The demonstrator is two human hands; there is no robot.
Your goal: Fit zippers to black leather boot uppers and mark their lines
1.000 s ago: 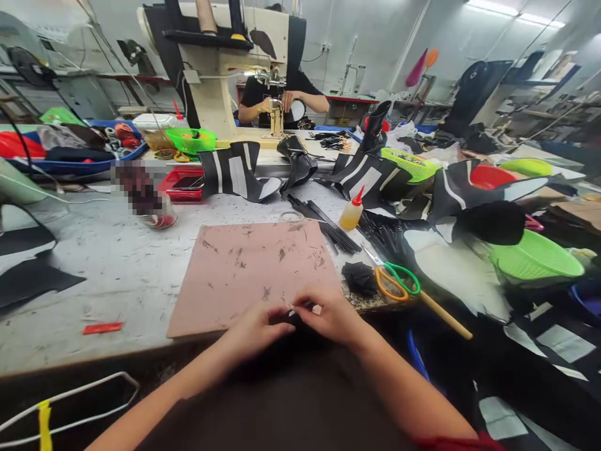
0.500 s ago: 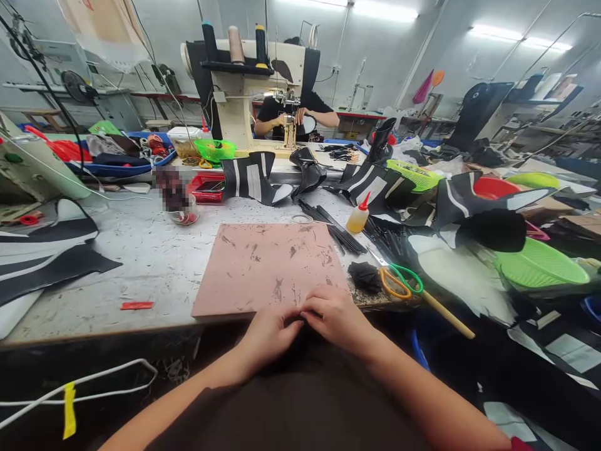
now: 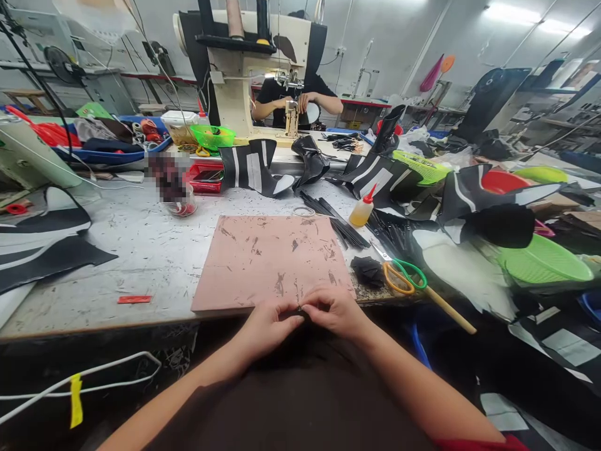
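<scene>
Chunky cream sewing machine (image 3: 230, 103) at the back; black fan (image 3: 61, 64) off left; pale green basket (image 3: 547, 260) way over right

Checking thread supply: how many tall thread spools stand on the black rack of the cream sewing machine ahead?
3 on the rack: a black spool at left, a pale beige spool in the middle, a yellow-based black spool at right. Others may be hidden behind.

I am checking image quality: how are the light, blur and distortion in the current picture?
Head view: ceiling lights glare at upper right, deep shadow below the table; head view: white material looks smeared, left hand and right hand clearer; head view: shapes stretch toward the edges, and pixelation covers something at the jar.
</scene>
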